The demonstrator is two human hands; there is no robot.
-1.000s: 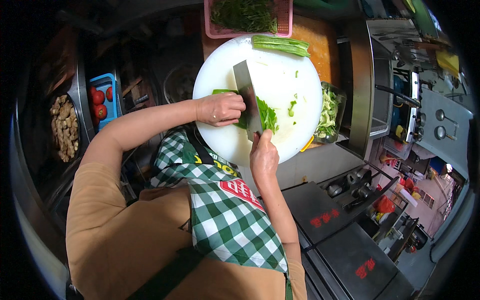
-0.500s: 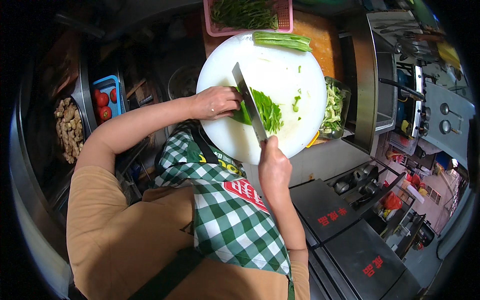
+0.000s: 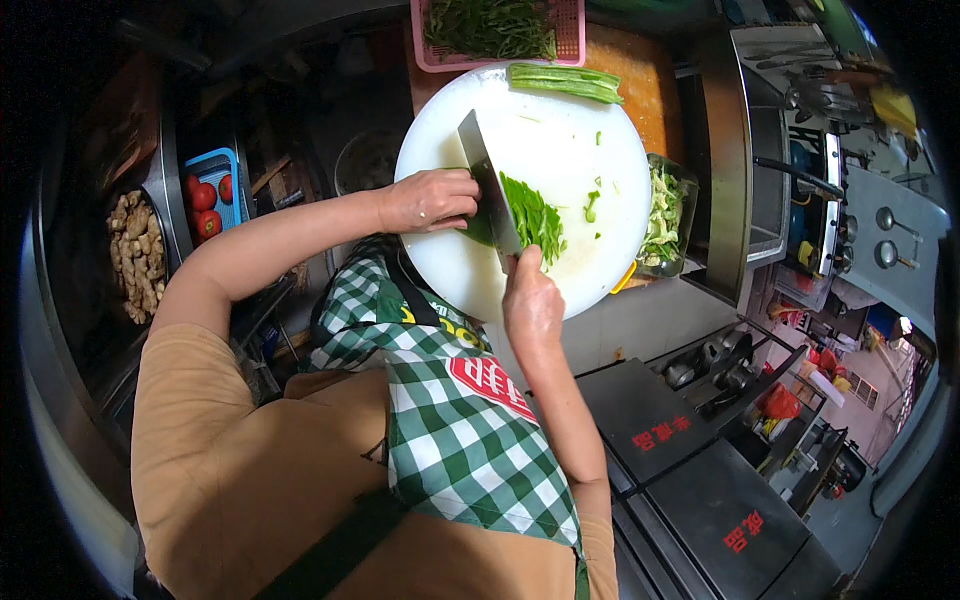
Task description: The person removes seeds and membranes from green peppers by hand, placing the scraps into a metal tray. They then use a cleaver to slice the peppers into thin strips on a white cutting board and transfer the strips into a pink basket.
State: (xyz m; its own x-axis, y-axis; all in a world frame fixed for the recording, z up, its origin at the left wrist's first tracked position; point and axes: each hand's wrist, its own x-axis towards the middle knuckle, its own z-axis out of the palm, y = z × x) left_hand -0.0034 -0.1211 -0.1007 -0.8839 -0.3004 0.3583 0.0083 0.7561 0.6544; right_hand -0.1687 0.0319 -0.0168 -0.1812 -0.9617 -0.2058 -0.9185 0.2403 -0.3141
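On the round white cutting board [image 3: 620, 200], my left hand [image 3: 435, 200] presses down a glossy green vegetable [image 3: 479, 230] that looks like a green pepper, its fingers curled beside the blade. A broad cleaver [image 3: 488, 180] stands on edge against it. My right hand [image 3: 533, 300] is closed round the cleaver's handle, near the board's front edge. Thin green slices [image 3: 534, 222] lie just right of the blade, and a few small scraps [image 3: 591, 205] are farther right. Several long green stalks [image 3: 566, 82] rest at the board's far edge. The blade partly hides the vegetable.
Beyond the board sits a pink basket [image 3: 424, 50] of leafy greens. A clear container of pale chopped vegetables [image 3: 662, 220] is at its right. To the left are a blue basket [image 3: 234, 165] with tomatoes and a bowl of ginger [image 3: 137, 255]. Black-topped cabinets [image 3: 730, 510] stand lower right.
The cleaver and my right hand have shifted slightly left and toward the far side. My left hand stays on the vegetable, its fingers a little farther left.
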